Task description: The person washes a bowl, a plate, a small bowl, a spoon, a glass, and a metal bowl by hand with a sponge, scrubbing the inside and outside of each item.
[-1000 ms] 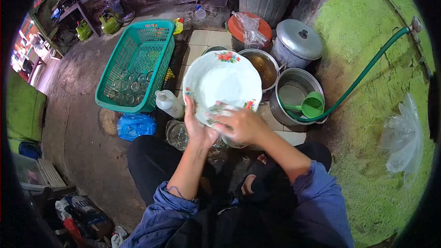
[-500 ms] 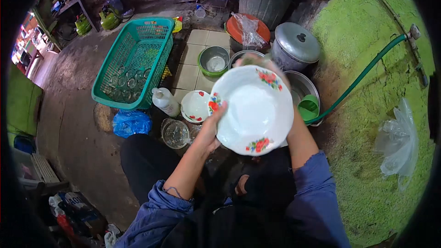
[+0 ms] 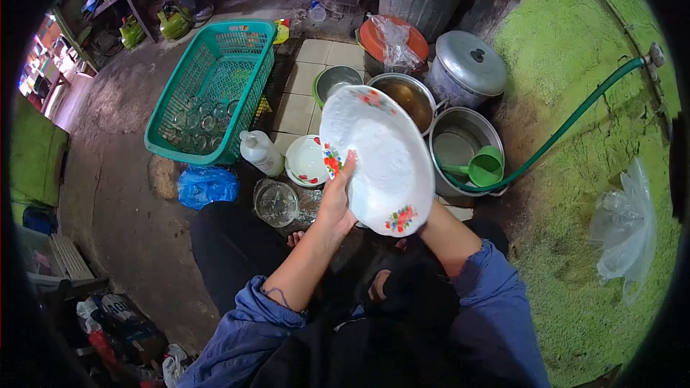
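My left hand (image 3: 340, 197) grips the left edge of a white plate (image 3: 381, 162) with red flower patterns, its thumb on the face. The plate is tilted, its face toward me. My right hand is hidden behind the plate; only the wrist and forearm show at its lower right. Left of the plate, a white bowl (image 3: 305, 158) with red patterns stands by a white bottle (image 3: 261, 152). A clear glass bowl (image 3: 276, 202) sits in front of them. To the right, a green dipper (image 3: 484, 167) lies in a metal pot (image 3: 453, 135).
A green basket (image 3: 153, 126) holding several glasses stands at the left, a blue plastic bag (image 3: 206, 187) before it. Behind the plate are a pot of brownish liquid (image 3: 402, 98), a lidded pot (image 3: 468, 65) and a red-lidded bucket (image 3: 371, 39). A green hose (image 3: 586, 108) runs along the right.
The plate has tilted and shifted slightly left. My right hand has moved from the plate's upper right edge to behind it, uncovering the pots.
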`<action>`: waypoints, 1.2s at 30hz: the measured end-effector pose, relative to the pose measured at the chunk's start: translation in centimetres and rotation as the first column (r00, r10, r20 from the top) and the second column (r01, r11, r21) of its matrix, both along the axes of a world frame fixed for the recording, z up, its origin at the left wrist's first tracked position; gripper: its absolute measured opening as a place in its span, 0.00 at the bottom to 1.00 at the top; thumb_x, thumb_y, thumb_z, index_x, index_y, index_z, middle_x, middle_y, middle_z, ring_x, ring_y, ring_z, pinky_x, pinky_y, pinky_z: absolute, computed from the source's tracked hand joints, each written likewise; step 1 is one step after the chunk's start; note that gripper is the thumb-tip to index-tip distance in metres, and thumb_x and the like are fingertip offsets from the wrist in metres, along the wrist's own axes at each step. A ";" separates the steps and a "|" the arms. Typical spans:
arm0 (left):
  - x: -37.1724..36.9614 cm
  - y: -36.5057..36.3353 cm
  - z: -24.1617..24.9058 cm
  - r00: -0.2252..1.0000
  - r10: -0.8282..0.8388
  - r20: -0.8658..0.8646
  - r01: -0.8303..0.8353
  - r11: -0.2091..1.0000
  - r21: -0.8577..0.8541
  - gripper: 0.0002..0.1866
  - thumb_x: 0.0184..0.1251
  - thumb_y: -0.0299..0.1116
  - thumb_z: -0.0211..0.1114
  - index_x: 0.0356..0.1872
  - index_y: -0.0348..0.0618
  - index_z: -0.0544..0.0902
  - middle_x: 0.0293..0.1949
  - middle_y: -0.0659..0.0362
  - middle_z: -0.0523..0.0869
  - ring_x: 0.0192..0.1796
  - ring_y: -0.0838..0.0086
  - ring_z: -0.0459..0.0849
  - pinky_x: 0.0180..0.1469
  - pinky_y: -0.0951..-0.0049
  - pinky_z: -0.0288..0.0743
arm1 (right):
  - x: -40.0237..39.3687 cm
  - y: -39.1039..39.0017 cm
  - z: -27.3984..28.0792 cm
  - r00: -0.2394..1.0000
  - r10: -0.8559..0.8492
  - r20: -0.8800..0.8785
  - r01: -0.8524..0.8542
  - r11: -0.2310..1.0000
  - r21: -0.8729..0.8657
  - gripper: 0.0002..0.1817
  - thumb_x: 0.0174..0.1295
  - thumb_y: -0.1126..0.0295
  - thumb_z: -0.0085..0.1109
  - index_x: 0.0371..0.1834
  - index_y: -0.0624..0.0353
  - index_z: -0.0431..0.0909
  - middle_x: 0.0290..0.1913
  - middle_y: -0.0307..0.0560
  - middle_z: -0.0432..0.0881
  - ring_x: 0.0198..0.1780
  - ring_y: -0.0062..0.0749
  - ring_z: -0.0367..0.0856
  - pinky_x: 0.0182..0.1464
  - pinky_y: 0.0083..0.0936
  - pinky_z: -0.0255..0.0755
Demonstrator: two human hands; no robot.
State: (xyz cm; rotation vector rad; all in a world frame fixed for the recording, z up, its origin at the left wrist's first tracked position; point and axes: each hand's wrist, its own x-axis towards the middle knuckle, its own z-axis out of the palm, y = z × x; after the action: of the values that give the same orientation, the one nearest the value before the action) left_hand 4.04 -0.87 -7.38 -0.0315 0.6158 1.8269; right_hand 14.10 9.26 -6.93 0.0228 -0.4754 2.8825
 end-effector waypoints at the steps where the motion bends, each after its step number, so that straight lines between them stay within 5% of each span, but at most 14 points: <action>1: -0.3 0.1 0.1 0.997 0.073 -0.003 -0.073 0.997 -0.010 0.26 0.71 0.39 0.62 0.65 0.37 0.68 0.58 0.49 0.80 0.58 0.60 0.80 0.61 0.53 0.75 | -0.7 -0.9 0.3 0.998 -0.052 0.047 0.051 0.999 0.019 0.27 0.71 0.50 0.43 0.64 0.57 0.70 0.65 0.49 0.75 0.62 0.43 0.75 0.66 0.41 0.69; 5: -2.4 -0.6 2.2 0.915 0.307 -0.262 -0.314 0.949 0.019 0.25 0.69 0.31 0.63 0.64 0.37 0.68 0.56 0.51 0.81 0.56 0.62 0.82 0.59 0.60 0.78 | -2.9 -4.3 1.4 0.937 -0.264 0.231 0.242 0.963 0.121 0.28 0.72 0.49 0.42 0.64 0.57 0.71 0.64 0.48 0.76 0.62 0.43 0.75 0.67 0.41 0.68; 6: -3.2 -0.8 2.6 0.890 0.312 -0.333 -0.327 0.945 0.014 0.24 0.69 0.30 0.63 0.64 0.36 0.69 0.56 0.51 0.81 0.55 0.64 0.82 0.57 0.62 0.78 | -2.6 -3.5 -2.5 0.998 0.055 -0.010 -0.055 0.929 -0.365 0.29 0.72 0.47 0.39 0.65 0.56 0.70 0.65 0.48 0.75 0.63 0.43 0.75 0.66 0.44 0.69; 7: -3.9 -1.1 2.8 0.861 0.312 -0.401 -0.337 0.941 0.007 0.24 0.69 0.29 0.63 0.63 0.36 0.69 0.55 0.51 0.81 0.53 0.65 0.83 0.56 0.64 0.79 | -2.3 -3.3 -2.5 0.999 0.053 -0.010 -0.053 0.928 -0.370 0.29 0.72 0.47 0.39 0.65 0.56 0.70 0.65 0.48 0.75 0.63 0.43 0.75 0.66 0.44 0.69; 9: -4.5 -1.2 3.5 0.821 0.347 -0.454 -0.393 0.919 -0.008 0.23 0.67 0.26 0.64 0.61 0.35 0.70 0.53 0.51 0.82 0.51 0.67 0.84 0.52 0.66 0.79 | -2.1 -2.8 -2.4 0.870 0.010 0.493 0.137 0.955 -0.263 0.30 0.72 0.46 0.39 0.66 0.56 0.69 0.65 0.48 0.75 0.64 0.42 0.75 0.65 0.47 0.70; 11: -5.3 -1.4 3.9 0.772 0.386 -0.505 -0.452 0.892 -0.011 0.22 0.65 0.23 0.65 0.60 0.34 0.71 0.50 0.51 0.84 0.48 0.68 0.85 0.49 0.69 0.80 | -1.7 -2.9 4.1 0.792 -0.121 0.599 0.183 0.982 -0.044 0.31 0.71 0.46 0.40 0.65 0.58 0.69 0.64 0.51 0.75 0.63 0.44 0.75 0.65 0.49 0.69; 13: -6.2 -1.7 4.0 0.660 0.430 -0.616 -0.543 0.840 0.005 0.21 0.65 0.23 0.65 0.58 0.33 0.72 0.48 0.51 0.84 0.46 0.70 0.85 0.47 0.71 0.80 | -1.6 -0.4 4.4 0.846 -0.134 0.516 0.148 0.989 0.014 0.29 0.71 0.49 0.40 0.65 0.61 0.70 0.63 0.53 0.76 0.62 0.46 0.76 0.66 0.47 0.68; 16: -6.0 -1.9 3.9 0.697 0.386 -0.605 -0.489 0.872 -0.007 0.20 0.64 0.24 0.66 0.57 0.33 0.74 0.46 0.52 0.85 0.43 0.71 0.85 0.45 0.72 0.80 | -0.5 1.6 6.8 0.953 -0.195 0.232 0.169 0.977 0.127 0.27 0.71 0.54 0.42 0.63 0.63 0.71 0.61 0.54 0.77 0.61 0.46 0.77 0.66 0.43 0.68; 17: -5.8 -1.8 3.6 0.726 0.343 -0.596 -0.444 0.895 -0.026 0.20 0.64 0.24 0.67 0.56 0.33 0.74 0.45 0.53 0.85 0.42 0.72 0.85 0.45 0.73 0.80 | -0.2 2.1 7.1 0.924 -0.311 0.223 0.265 0.941 0.212 0.27 0.71 0.53 0.45 0.63 0.63 0.71 0.59 0.53 0.79 0.59 0.41 0.79 0.65 0.39 0.69; 26: -1.0 -1.5 1.9 0.903 -0.120 -0.413 -0.011 0.953 -0.302 0.15 0.65 0.27 0.68 0.51 0.33 0.79 0.43 0.55 0.86 0.40 0.73 0.86 0.42 0.73 0.81 | 0.6 3.5 9.6 0.927 -0.329 0.183 0.260 0.911 0.320 0.25 0.70 0.54 0.46 0.62 0.61 0.72 0.58 0.50 0.79 0.58 0.36 0.79 0.63 0.34 0.70; 33: -1.6 -1.3 2.1 0.940 -0.116 -0.322 0.029 0.964 -0.264 0.15 0.67 0.28 0.66 0.52 0.34 0.79 0.44 0.54 0.86 0.40 0.71 0.86 0.42 0.70 0.83 | 0.2 4.1 7.6 0.930 -0.292 0.224 0.191 0.903 0.386 0.25 0.70 0.54 0.47 0.62 0.61 0.72 0.58 0.49 0.79 0.58 0.35 0.78 0.63 0.33 0.70; 35: -1.8 -1.0 1.7 0.962 0.017 -0.271 -0.070 0.980 -0.188 0.17 0.68 0.29 0.64 0.55 0.34 0.77 0.46 0.53 0.85 0.44 0.69 0.86 0.46 0.68 0.83 | 0.0 3.5 7.9 0.929 -0.280 0.242 0.167 0.900 0.402 0.25 0.70 0.54 0.47 0.62 0.61 0.72 0.58 0.49 0.79 0.58 0.34 0.78 0.63 0.33 0.70; 36: -2.2 -1.1 1.7 0.968 0.036 -0.249 -0.090 0.974 -0.209 0.18 0.69 0.28 0.63 0.57 0.33 0.75 0.49 0.51 0.84 0.48 0.65 0.85 0.50 0.64 0.82 | -0.5 2.3 8.6 0.893 -0.405 0.198 0.298 0.859 0.417 0.25 0.70 0.53 0.47 0.61 0.60 0.72 0.58 0.47 0.79 0.58 0.33 0.77 0.63 0.33 0.69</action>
State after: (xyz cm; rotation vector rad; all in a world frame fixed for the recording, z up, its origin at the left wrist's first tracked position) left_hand 1.85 -1.93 -5.69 0.0275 0.9997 1.8309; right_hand 13.60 11.57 1.69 -0.3769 -0.9719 2.3962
